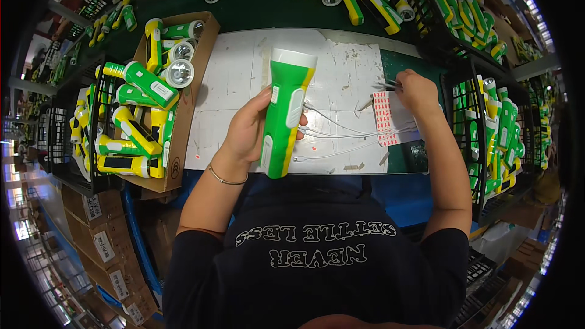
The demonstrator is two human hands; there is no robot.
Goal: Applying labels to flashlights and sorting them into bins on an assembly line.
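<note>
My left hand [248, 125] is wrapped round a green and yellow flashlight [285, 109], its white head pointing up and away from me. Thin pale cables [341, 137] run behind the flashlight across the white board. To the right, my right hand [417, 90] is closed, with the thin metal points of what look like tweezers [390, 82] sticking out of its fingers. Just below that hand lies a sheet of small red stickers [385, 123], partly on the white board. Most of the tool is hidden in my fingers.
A cardboard box [190, 94] full of flashlights stands to the left of the white board [234, 64]. Black crates [458, 109] holding more flashlights line the right side. Several loose flashlights [347, 0] lie along the far side of the dark green table [268, 12].
</note>
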